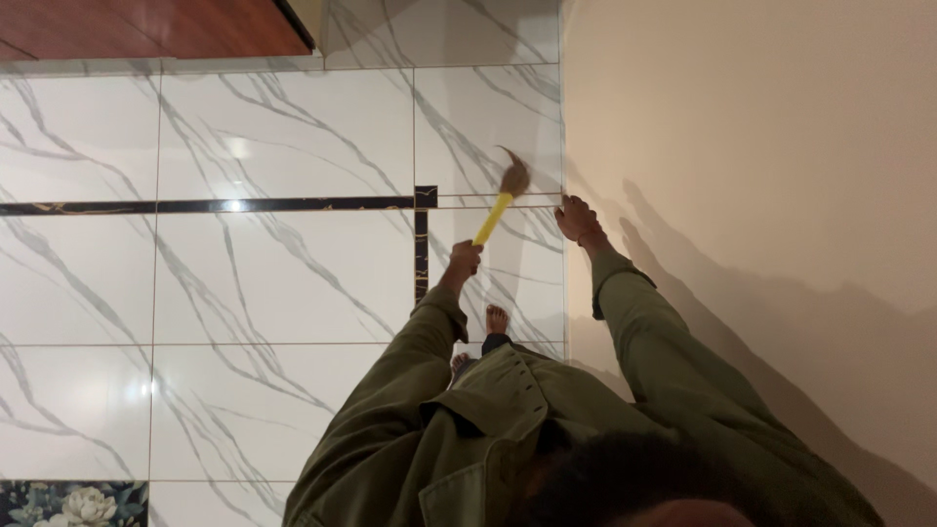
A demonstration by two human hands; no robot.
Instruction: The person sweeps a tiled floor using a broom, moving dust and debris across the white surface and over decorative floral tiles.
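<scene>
Glossy marble-look floor tiles (283, 283) here, white with grey veins, polished enough to throw back bright spots of lamp light. A dark border strip (195, 206) runs through them, black and shiny with gold flecks. The wall (761, 127) alongside is matt, smooth cream plaster or paint, no sheen at all. The brush (500, 200) shows a bright yellow handle, plastic by the look, with soft brownish bristles at the end. The olive-green jacket (508, 420) is matt woven cloth, creased at the sleeves. Top left, reddish-brown wood (146, 27), smooth with a light satin shine. Bottom left, a dark floral tile (73, 504), glazed.
</scene>
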